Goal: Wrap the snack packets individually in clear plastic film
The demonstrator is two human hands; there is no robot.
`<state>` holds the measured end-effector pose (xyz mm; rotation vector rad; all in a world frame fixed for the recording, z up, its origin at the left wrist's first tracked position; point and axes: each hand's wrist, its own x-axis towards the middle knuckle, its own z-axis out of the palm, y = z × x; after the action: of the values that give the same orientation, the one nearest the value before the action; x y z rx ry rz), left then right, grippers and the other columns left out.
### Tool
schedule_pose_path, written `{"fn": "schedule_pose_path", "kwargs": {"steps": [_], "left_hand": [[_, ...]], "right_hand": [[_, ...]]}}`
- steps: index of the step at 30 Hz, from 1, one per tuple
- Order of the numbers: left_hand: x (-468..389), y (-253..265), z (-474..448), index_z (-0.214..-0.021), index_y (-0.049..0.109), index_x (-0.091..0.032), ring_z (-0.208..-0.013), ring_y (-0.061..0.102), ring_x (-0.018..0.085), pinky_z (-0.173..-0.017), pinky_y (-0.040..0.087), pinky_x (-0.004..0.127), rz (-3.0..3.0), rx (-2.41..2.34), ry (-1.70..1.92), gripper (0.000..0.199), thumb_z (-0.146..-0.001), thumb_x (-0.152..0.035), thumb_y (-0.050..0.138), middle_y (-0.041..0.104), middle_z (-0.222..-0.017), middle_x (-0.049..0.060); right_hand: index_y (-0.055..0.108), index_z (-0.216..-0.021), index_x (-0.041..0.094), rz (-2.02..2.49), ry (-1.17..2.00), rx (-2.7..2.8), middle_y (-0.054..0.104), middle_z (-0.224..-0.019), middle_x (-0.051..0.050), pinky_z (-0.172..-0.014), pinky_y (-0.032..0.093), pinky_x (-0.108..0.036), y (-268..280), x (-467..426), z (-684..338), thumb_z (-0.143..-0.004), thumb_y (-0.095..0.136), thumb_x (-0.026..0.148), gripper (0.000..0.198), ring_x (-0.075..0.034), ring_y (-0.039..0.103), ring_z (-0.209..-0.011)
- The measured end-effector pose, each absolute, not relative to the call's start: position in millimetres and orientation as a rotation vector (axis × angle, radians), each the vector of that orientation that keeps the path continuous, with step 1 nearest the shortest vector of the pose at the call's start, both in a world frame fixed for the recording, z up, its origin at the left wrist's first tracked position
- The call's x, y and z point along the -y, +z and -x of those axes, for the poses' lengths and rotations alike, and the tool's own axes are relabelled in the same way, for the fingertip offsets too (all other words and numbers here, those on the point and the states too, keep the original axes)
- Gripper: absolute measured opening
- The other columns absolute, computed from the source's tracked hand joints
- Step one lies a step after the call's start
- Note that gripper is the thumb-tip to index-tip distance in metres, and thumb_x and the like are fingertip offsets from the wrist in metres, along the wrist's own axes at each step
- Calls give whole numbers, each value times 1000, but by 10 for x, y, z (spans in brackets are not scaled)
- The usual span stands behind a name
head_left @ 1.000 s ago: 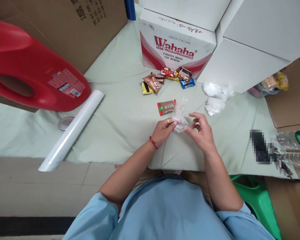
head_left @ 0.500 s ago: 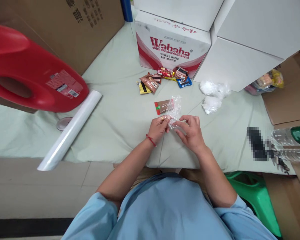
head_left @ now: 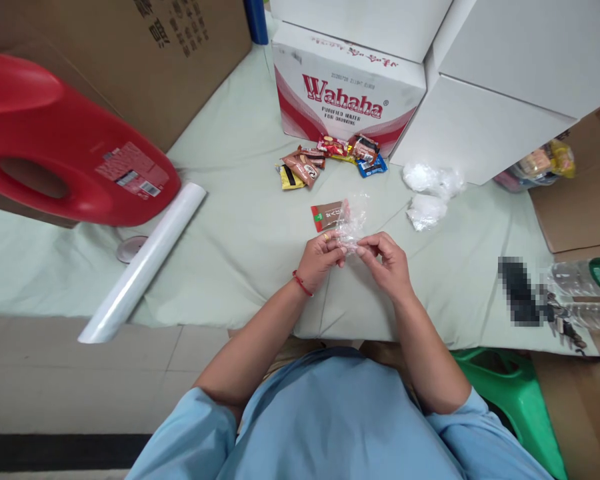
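A crumpled clear plastic bag (head_left: 353, 217) is pinched between my two hands, in the middle of the cloth-covered table. My left hand (head_left: 321, 257) grips its near left edge, fingers closed. From the other side, my right hand (head_left: 386, 261) holds the near right edge between thumb and fingertips. Just beyond my left hand lies a brown and red snack packet (head_left: 327, 215), its right end partly behind the see-through plastic. Farther back, several small wrapped snacks (head_left: 303, 167) lie in a loose row before the water carton.
White bundles in clear plastic (head_left: 427, 212) lie to the right. A white roll (head_left: 143, 267) and a big red jug (head_left: 80, 147) stand left. The Wahaha carton (head_left: 350, 87) borders the back. Keys (head_left: 565, 327) and plastic bottles (head_left: 573, 277) are at the right edge, above a green stool (head_left: 515, 393).
My right hand has closed its thumb and fingertips onto the bag's near edge, where its fingers were looser before. The view has shifted slightly.
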<state>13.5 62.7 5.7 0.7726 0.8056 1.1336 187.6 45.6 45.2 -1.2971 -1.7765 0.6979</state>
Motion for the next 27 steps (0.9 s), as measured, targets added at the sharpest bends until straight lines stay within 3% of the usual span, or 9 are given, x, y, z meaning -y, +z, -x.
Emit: {"fn": "schedule_pose_path", "kwargs": {"steps": [3,6,11,15,21,27], "left_hand": [[-622,60,-131,-110,67,-16,-53,58,9,-55,40,25,-806,-789,1098,45,-68,-27,79,69,-71,-3],[-627,59,-134,-115,66,-16,-51,60,10,-53,38,25,-830,-798,1082,48,-68,-23,74,71,-75,-2],[-633,72,-135,-102,66,-17,-48,54,7,-53,40,25,-829,-817,1098,36,-68,-23,74,77,-84,2],[-621,91,-133,-97,65,-18,-51,49,6,-50,35,22,-835,-798,1096,29,-79,-39,76,77,-84,4],[-630,65,-152,-81,69,-17,-75,64,13,-76,49,28,-951,-802,1105,40,-68,-48,89,72,-78,2],[-631,91,-142,-77,61,-19,-55,44,7,-55,33,23,-898,-809,1065,30,-71,-40,82,65,-67,-2]], "right_hand": [[73,-105,27,1318,612,1803,65,-97,-5,-80,52,-37,441,-465,-1863,-96,67,51,26,-20,60,-86],[76,-99,27,1326,542,1833,65,-95,-6,-84,52,-39,430,-484,-1858,-96,67,47,21,-23,61,-95],[75,-94,26,1325,704,1676,65,-90,-2,-74,48,-32,439,-482,-1881,-95,69,42,17,-17,56,-77],[74,-92,24,1369,772,1581,65,-87,-1,-73,47,-31,451,-467,-1878,-93,71,43,19,-15,52,-73],[75,-90,25,1347,875,1513,65,-85,0,-72,44,-30,421,-476,-1851,-89,75,41,16,-14,51,-71],[71,-87,23,1332,1097,1169,62,-77,3,-67,44,-27,436,-511,-1895,-79,81,47,27,-12,51,-68]]}}
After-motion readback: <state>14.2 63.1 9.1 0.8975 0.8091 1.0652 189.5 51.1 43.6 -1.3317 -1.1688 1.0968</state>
